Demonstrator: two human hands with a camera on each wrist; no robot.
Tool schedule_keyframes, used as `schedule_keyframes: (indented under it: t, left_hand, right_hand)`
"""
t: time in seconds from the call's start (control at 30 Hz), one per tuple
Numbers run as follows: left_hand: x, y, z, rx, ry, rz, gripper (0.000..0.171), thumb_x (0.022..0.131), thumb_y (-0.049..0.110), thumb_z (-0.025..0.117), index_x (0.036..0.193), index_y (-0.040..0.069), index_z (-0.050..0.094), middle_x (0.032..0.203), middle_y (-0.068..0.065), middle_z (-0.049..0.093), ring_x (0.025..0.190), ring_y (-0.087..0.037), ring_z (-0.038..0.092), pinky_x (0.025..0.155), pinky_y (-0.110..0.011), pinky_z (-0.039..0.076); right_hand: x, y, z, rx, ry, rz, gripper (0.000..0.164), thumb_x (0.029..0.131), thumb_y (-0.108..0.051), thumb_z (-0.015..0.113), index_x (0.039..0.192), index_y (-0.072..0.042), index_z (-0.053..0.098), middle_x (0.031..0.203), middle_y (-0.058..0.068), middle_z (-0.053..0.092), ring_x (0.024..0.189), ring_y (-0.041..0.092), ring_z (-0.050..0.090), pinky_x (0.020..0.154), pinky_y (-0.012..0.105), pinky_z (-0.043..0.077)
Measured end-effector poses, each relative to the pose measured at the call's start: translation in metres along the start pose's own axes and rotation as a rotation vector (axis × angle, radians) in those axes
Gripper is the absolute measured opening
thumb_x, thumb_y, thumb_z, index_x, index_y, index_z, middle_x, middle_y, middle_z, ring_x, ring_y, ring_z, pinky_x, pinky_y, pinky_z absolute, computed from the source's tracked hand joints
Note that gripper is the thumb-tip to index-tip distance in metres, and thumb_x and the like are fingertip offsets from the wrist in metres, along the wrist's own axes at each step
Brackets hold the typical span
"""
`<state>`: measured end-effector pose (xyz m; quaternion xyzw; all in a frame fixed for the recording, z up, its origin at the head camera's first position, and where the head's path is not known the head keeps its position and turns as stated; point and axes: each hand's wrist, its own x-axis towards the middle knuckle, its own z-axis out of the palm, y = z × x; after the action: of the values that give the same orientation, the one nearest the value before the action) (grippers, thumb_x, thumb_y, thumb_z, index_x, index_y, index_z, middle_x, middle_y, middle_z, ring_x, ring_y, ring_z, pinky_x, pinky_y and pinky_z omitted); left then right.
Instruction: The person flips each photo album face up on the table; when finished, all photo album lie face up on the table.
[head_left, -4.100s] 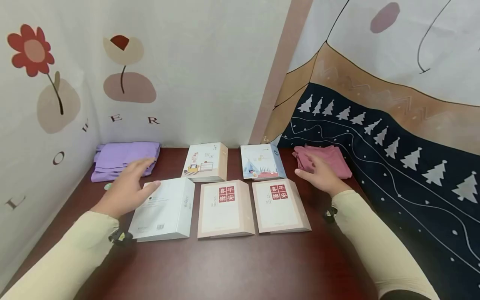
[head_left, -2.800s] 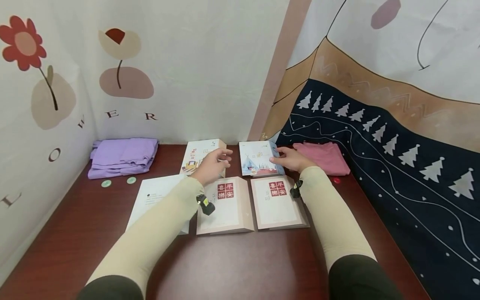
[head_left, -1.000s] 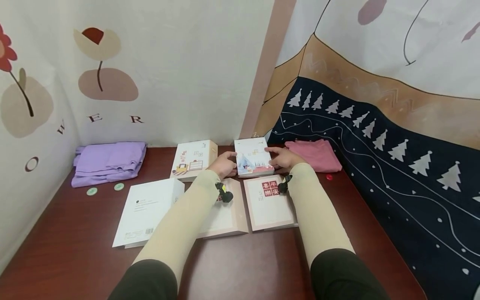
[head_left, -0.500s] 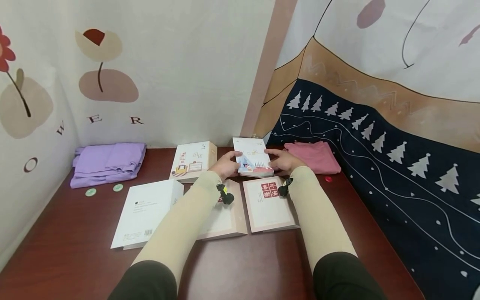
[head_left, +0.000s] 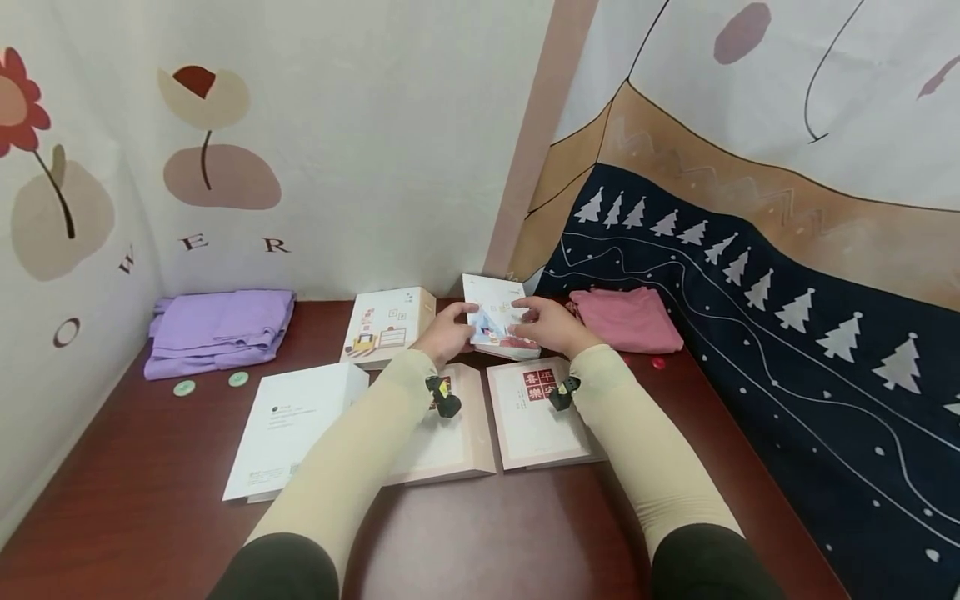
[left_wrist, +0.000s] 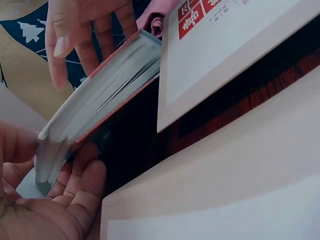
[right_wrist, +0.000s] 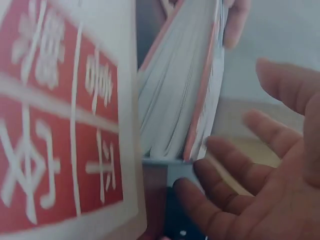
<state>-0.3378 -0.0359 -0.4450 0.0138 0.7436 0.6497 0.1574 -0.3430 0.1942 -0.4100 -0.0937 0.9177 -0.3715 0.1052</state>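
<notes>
A thick book with a blue tent on its white cover [head_left: 489,290] is at the back middle, slightly turned and with its left side raised. My left hand [head_left: 444,335] grips its left edge; in the left wrist view the thumb lies on the upper cover and the fingers [left_wrist: 87,187] reach underneath. Over the book's right side is my right hand [head_left: 553,323]. In the right wrist view its fingers [right_wrist: 225,165] are spread beside the page edges [right_wrist: 175,95], not closed on them.
Nearby lie a book with a yellow drawing [head_left: 386,325], a white book [head_left: 288,425] and two cream books with red characters, one left [head_left: 446,442], one right [head_left: 540,433]. Purple cloth [head_left: 217,333], pink cloth [head_left: 630,321], green discs [head_left: 184,387] and a red disc [head_left: 658,363] flank them.
Both hands came in from near the folded cloths to the tent book. The book has turned slightly, with its left side lifted. My right hand has let go of its right edge.
</notes>
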Motion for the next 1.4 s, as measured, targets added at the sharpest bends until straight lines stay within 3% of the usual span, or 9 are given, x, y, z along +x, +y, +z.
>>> schedule_keyframes:
  t: [0.3,0.47,0.63,0.9,1.1,1.23,1.4]
  left_hand:
    - [-0.008,0.001,-0.007,-0.170,0.004,0.028,0.048,0.106,0.004,0.041,0.153,0.011,0.045,0.153,-0.021,0.045,0.126,-0.034,0.058,0.111,-0.050,0.051]
    - [-0.012,0.000,-0.009,-0.167,-0.004,0.041,0.049,0.106,0.006,0.039,0.154,0.013,0.043,0.155,-0.020,0.044,0.126,-0.034,0.058,0.109,-0.050,0.051]
    - [-0.015,0.005,-0.009,-0.146,0.011,0.096,0.051,0.109,0.011,0.039,0.160,0.018,0.040,0.155,-0.021,0.045,0.118,-0.031,0.060,0.100,-0.047,0.053]
    - [-0.023,0.014,-0.008,-0.200,0.018,0.192,0.058,0.116,0.029,0.034,0.170,0.034,0.014,0.161,-0.019,0.039,0.103,-0.023,0.063,0.094,-0.041,0.052]
    - [-0.022,0.011,-0.009,-0.218,0.027,0.232,0.055,0.116,0.026,0.032,0.170,0.027,0.020,0.146,-0.023,0.053,0.093,-0.015,0.066,0.098,-0.045,0.054]
    - [-0.020,0.007,-0.009,-0.211,0.000,0.254,0.053,0.116,0.021,0.035,0.168,0.024,0.026,0.144,-0.020,0.059,0.100,-0.020,0.068,0.106,-0.052,0.051]
    - [-0.015,0.002,-0.008,-0.121,-0.074,0.231,0.053,0.116,0.022,0.033,0.168,0.021,0.025,0.144,-0.022,0.061,0.123,-0.033,0.065,0.111,-0.054,0.047]
  right_hand:
    - [-0.004,-0.008,0.015,0.115,-0.081,-0.001,0.060,0.097,-0.028,0.076,0.153,-0.020,0.055,0.153,0.022,0.055,0.140,0.036,0.053,0.117,0.052,0.044]
    - [-0.006,-0.009,0.020,0.142,-0.088,-0.032,0.060,0.096,-0.026,0.076,0.153,-0.019,0.055,0.153,0.020,0.056,0.140,0.035,0.053,0.113,0.052,0.048]
    - [-0.009,-0.012,0.022,0.224,-0.097,-0.046,0.063,0.096,-0.028,0.078,0.154,-0.023,0.053,0.153,0.013,0.057,0.141,0.032,0.052,0.105,0.053,0.054]
    - [-0.015,-0.018,0.027,0.355,-0.115,-0.100,0.077,0.097,-0.021,0.075,0.163,-0.026,0.038,0.157,0.016,0.052,0.144,0.037,0.052,0.106,0.060,0.053]
    - [-0.019,-0.022,0.031,0.423,-0.054,-0.113,0.092,0.096,-0.016,0.077,0.168,-0.033,0.023,0.154,0.019,0.053,0.138,0.040,0.057,0.101,0.061,0.055]
    - [-0.020,-0.024,0.033,0.407,-0.031,-0.145,0.100,0.095,-0.015,0.079,0.169,-0.040,0.017,0.154,0.020,0.048,0.133,0.042,0.059,0.096,0.059,0.059]
    - [-0.019,-0.025,0.036,0.396,0.024,-0.168,0.102,0.094,-0.020,0.081,0.167,-0.048,0.015,0.162,0.019,0.040,0.134,0.043,0.059,0.090,0.059,0.061]
